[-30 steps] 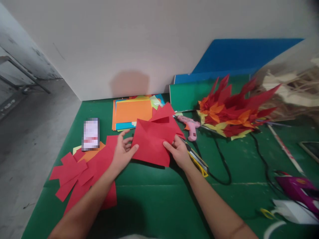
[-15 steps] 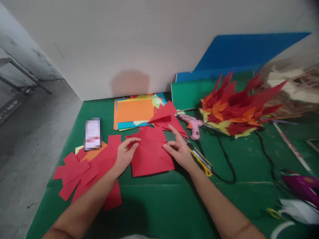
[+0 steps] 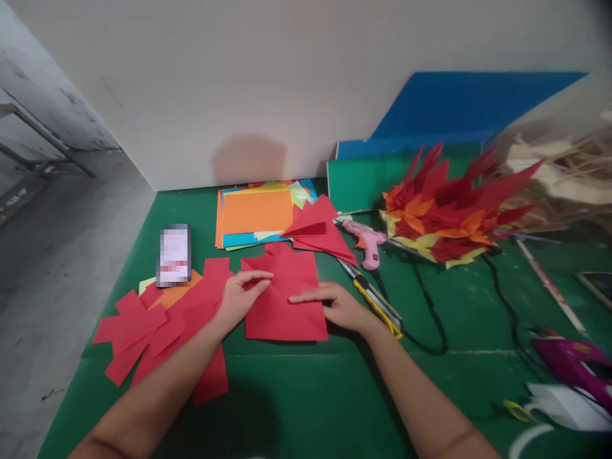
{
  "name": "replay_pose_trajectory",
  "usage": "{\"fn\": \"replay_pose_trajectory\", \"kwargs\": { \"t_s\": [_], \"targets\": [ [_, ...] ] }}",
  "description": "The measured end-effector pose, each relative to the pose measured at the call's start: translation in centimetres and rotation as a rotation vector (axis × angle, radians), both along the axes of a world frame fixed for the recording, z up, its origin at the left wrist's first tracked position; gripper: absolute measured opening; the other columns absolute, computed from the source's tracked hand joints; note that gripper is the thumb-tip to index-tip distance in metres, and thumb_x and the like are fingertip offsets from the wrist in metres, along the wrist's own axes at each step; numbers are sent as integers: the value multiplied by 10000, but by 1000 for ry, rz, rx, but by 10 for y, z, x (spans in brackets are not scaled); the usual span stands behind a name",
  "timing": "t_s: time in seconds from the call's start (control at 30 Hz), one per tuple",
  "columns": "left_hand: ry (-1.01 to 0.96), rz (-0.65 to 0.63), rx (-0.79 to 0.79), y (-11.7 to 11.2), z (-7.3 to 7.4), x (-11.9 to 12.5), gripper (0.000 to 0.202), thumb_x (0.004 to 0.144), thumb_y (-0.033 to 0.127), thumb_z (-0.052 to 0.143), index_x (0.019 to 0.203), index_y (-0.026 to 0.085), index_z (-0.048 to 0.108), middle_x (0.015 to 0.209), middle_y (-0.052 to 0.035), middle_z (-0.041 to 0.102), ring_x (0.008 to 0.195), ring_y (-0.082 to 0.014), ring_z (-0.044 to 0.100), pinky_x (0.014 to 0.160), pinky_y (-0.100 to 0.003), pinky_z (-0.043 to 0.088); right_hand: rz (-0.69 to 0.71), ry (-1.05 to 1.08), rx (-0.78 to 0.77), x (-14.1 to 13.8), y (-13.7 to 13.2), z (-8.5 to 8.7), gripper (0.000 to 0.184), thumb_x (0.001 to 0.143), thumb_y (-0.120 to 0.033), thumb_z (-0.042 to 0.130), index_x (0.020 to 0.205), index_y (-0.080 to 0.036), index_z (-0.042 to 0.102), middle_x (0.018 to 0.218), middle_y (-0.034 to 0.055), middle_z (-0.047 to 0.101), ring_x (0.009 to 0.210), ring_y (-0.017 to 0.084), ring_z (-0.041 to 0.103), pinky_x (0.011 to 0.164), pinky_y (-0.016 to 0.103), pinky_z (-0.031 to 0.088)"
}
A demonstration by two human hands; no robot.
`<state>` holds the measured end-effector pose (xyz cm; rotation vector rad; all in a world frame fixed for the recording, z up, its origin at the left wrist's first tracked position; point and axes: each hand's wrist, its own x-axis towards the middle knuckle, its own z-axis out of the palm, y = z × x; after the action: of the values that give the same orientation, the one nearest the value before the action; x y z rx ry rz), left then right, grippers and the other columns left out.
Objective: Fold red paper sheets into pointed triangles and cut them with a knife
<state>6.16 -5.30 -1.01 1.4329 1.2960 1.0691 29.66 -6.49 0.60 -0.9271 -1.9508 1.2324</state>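
A red paper sheet (image 3: 287,322), roughly square and faintly creased, lies flat in front of me. My left hand (image 3: 240,296) rests on its left side, the fingers and thumb stretched out over the paper and slightly apart. From the right edge comes my right hand (image 3: 342,306), its forefinger extended across the sheet's surface; its thumb is mostly out of sight. Behind the sheet lie folded red paper pieces (image 3: 322,223). Cut red pieces (image 3: 138,322) are spread beside my left forearm.
Coloured paper sheets (image 3: 258,211) are stacked at the back. A phone (image 3: 173,255) lies left. To the right are a yellow utility knife (image 3: 375,299), a pink glue gun (image 3: 367,239) with its cord, and a flame-like paper decoration (image 3: 449,217). A white panel (image 3: 167,95) stands behind the green table (image 3: 306,401).
The red sheet has turned slightly and sits squarer to me. My right hand has moved down and left, its raised forefinger now laid over the paper. My left hand has hardly moved.
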Motion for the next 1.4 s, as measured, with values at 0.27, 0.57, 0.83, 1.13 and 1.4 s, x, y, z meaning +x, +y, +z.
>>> {"fn": "replay_pose_trajectory", "kwargs": {
  "t_s": [0.27, 0.57, 0.83, 1.13, 1.4],
  "targets": [
    [36, -30, 4, -4, 3, 1, 244, 756, 302, 677, 986, 248, 735, 1050, -47, 735, 1003, -227, 674, 930, -385, 512, -96, 102, -165, 5, 1, -2, 208, 804, -381, 665, 936, -260, 769, 947, 63, 755, 821, 221, 708, 725, 334, 569],
    [0, 5, -55, -3, 8, 1, 226, 740, 425, 694, 835, 234, 768, 868, -42, 756, 900, -216, 671, 1020, -435, 423, -271, 158, 39, 2, -1, -8, 186, 785, -411, 708, 918, -298, 773, 923, 63, 760, 820, 207, 717, 782, 323, 576],
    [66, -134, -60, -7, 11, 1, 239, 799, 401, 642, 936, 247, 763, 948, -54, 752, 892, -212, 664, 839, -343, 511, -204, 109, 30, -1, -2, -7, 220, 821, -409, 668, 988, -296, 758, 1015, 61, 745, 921, 227, 707, 872, 360, 556],
    [-151, -184, -165, -7, 3, -1, 311, 782, 429, 680, 1024, 244, 742, 1018, -65, 725, 962, -220, 651, 853, -346, 523, -274, 125, 13, 2, 3, -14, 236, 768, -460, 692, 868, -266, 783, 915, 74, 760, 840, 242, 714, 770, 349, 570],
    [-299, -342, -51, -7, 2, -3, 814, 595, 810, 608, 1146, 214, 674, 1118, -121, 652, 997, -269, 631, 846, -360, 519, -571, 134, -82, 0, 5, -9, 261, 704, -470, 729, 776, -221, 761, 826, 55, 758, 750, 244, 700, 736, 394, 570]
  ]
}}
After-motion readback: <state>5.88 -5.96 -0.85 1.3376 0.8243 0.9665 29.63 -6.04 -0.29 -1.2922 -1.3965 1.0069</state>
